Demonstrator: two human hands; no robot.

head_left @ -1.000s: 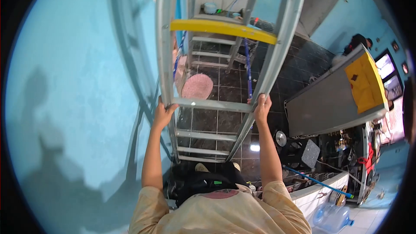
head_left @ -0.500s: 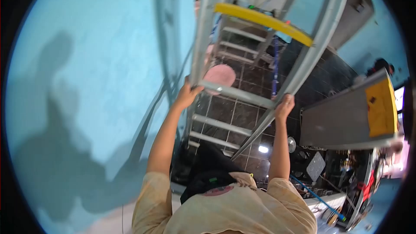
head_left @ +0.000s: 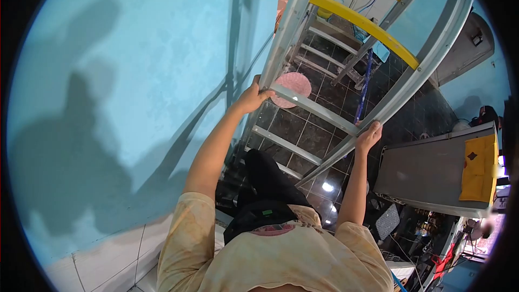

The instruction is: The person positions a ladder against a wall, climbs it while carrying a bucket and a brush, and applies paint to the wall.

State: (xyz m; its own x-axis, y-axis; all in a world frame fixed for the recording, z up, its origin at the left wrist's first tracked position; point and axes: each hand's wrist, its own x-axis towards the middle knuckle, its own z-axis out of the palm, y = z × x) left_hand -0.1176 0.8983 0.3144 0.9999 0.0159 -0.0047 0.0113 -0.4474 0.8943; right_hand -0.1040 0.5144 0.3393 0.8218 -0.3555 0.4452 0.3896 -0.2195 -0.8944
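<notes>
In front of me stands a metal stepladder (head_left: 319, 109) with grey rails, flat rungs and yellow bars (head_left: 367, 24) near its upper part. My left hand (head_left: 253, 97) is wrapped round its left rail, beside a rung end. On the right rail, at about the same rung, my right hand (head_left: 368, 136) is closed. One dark-clad leg (head_left: 265, 170) shows near the lower rungs. Past the ladder, a round pink mat (head_left: 293, 89) lies on the floor, partly covered by a rung.
A light blue wall (head_left: 151, 75) runs close on the left. Dark tiles (head_left: 330, 94) cover the floor. To the right are a grey refrigerator (head_left: 421, 170) with a yellow cloth (head_left: 478, 167) and a cluttered rack (head_left: 432, 232). A grey door (head_left: 467, 48) is at upper right.
The ladder and both hands now appear farther right in view, as my view has shifted. A dark-clad leg shows more plainly by the lower rungs. Both hands keep their hold on the rails.
</notes>
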